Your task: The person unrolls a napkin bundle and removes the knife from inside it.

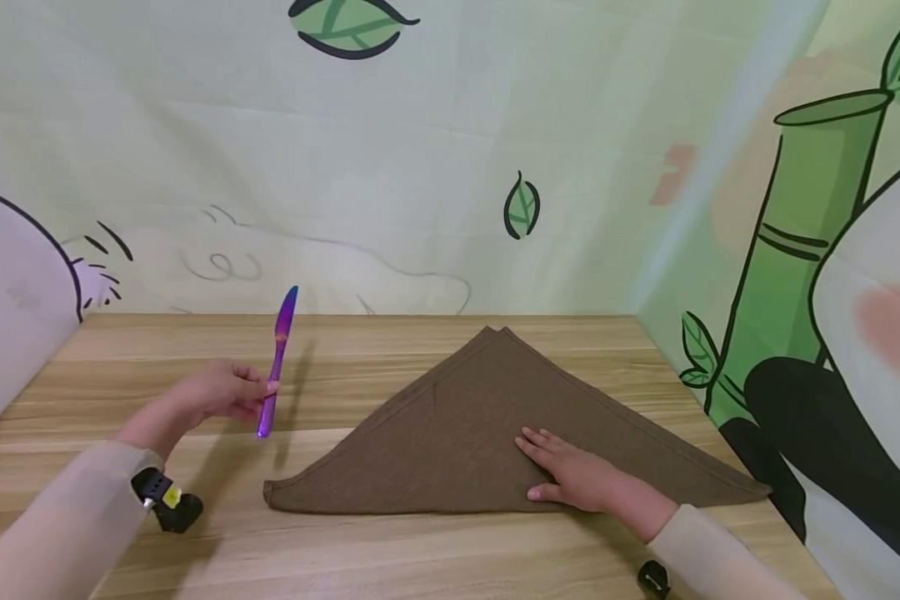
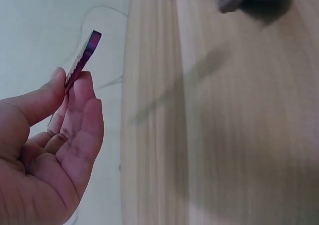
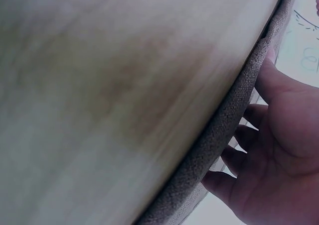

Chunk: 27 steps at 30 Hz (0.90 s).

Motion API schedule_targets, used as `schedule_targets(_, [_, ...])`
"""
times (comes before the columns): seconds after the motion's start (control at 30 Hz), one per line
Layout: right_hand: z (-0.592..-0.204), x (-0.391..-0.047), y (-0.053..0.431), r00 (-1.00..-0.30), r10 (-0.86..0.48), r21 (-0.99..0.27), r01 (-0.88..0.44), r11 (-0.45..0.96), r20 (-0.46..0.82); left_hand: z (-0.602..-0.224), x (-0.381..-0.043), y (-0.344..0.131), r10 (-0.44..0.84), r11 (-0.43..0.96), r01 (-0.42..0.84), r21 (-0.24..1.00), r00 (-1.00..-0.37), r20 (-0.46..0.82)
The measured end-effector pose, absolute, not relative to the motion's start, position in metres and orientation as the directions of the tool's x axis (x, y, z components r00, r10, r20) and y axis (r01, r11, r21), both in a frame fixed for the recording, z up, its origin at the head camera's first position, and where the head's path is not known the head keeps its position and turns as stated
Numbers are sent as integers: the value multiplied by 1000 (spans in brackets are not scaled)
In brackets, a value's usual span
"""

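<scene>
A shiny purple-blue table knife [image 1: 277, 358] is pinched near its handle end between the thumb and fingers of my left hand [image 1: 228, 390]. It stands nearly upright above the table, blade up, its shadow falling to the right. In the left wrist view the knife's handle end [image 2: 83, 60] pokes out past the thumb. A brown cloth napkin [image 1: 435, 442], folded into a triangle, lies with its long folded edge toward me and its peak away. My right hand [image 1: 573, 471] rests on the napkin right of its middle, fingers straight and slightly spread, near the folded edge [image 3: 199, 160].
The wooden table [image 1: 390, 558] ends at a pale green backdrop [image 1: 420, 150] printed with leaves, bamboo and pandas. The napkin's right corner reaches close to the table's right edge. A small black camera [image 1: 174, 508] is strapped to my left wrist.
</scene>
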State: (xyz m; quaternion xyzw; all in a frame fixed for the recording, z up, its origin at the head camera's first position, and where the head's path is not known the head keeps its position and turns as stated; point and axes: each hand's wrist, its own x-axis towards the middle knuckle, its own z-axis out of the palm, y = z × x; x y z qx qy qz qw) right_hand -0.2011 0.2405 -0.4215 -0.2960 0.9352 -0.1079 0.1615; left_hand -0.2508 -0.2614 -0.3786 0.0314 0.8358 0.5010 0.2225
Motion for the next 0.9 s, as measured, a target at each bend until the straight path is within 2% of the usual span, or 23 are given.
schedule_targets(0.47, [-425,-200,245,-774,-587,-301,-516,802,-238,-370,-275,-262,174,483,-242,841,-915,-363])
schedule_targets(0.9, [-420,-203,242,-771,-586,-306,-511,803,-251,-406,-295,-276,176,446,-318,837,-885,-430])
